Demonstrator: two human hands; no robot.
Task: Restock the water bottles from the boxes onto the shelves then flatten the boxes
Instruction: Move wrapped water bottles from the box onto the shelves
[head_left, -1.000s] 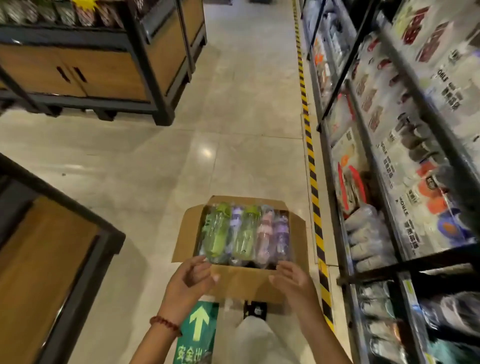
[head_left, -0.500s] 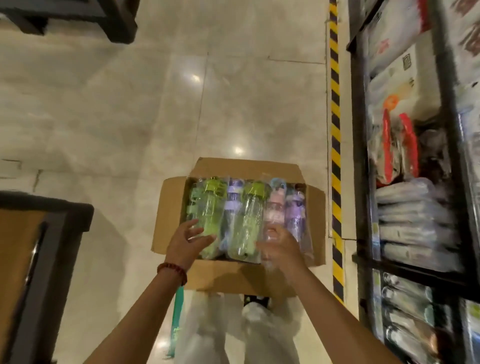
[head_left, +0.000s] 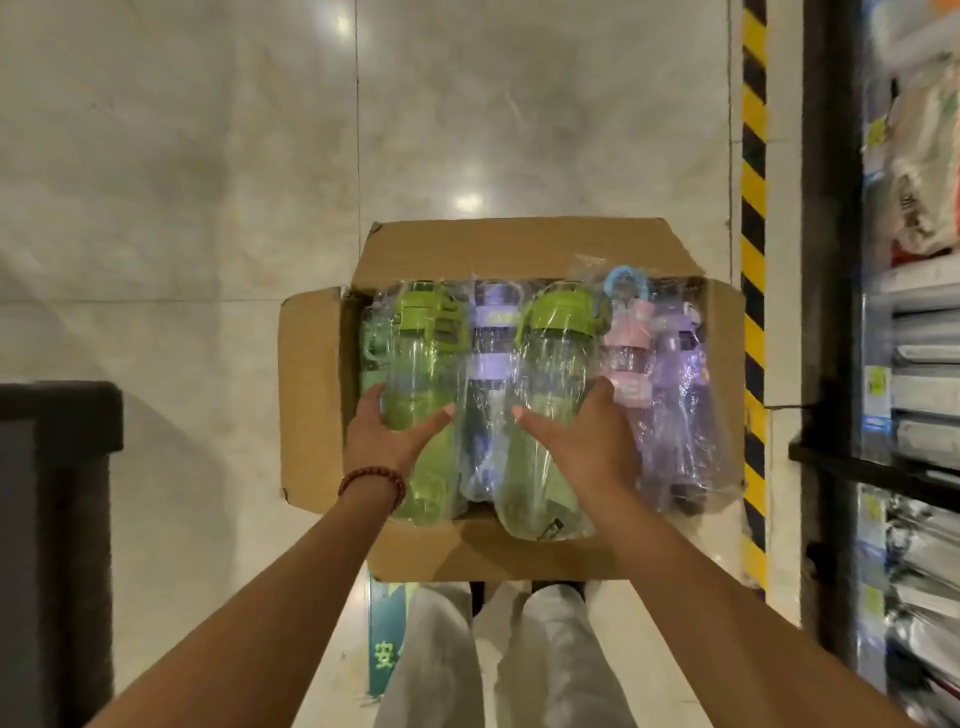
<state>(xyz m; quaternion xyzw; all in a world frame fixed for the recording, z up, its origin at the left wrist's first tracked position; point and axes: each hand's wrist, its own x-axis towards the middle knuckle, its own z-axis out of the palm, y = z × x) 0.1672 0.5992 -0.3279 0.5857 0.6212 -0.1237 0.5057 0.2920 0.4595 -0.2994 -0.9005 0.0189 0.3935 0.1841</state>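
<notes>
**One box, six bottles, two hands in**

While the tiled floor (head_left: 182, 208) fills most of the view, the shelf unit (head_left: 831, 260) runs down the right side, stocked with packaged goods too blurred to count, and a hazard stripe (head_left: 754, 171) lies just beside its base. One dark cabinet (head_left: 57, 519) sits at the left edge. Centre stage: one cardboard box (head_left: 311, 405) on the floor, all four flaps folded out, right in front of the person's two legs. Inside it, six wrapped bottles lie side by side, caps away from the person: three green, two purple, one pink. The left hand (head_left: 387, 441), with a bead bracelet (head_left: 371, 480) at the wrist, curls thumb and fingers round a green bottle (head_left: 415, 358). The right hand (head_left: 582, 447) wraps another green bottle (head_left: 550, 364) the same way. Between them lies a purple bottle (head_left: 488, 364); right of them, the pink bottle (head_left: 626, 353) and another purple. One green floor sign (head_left: 384, 649) peeks out by the left leg.
</notes>
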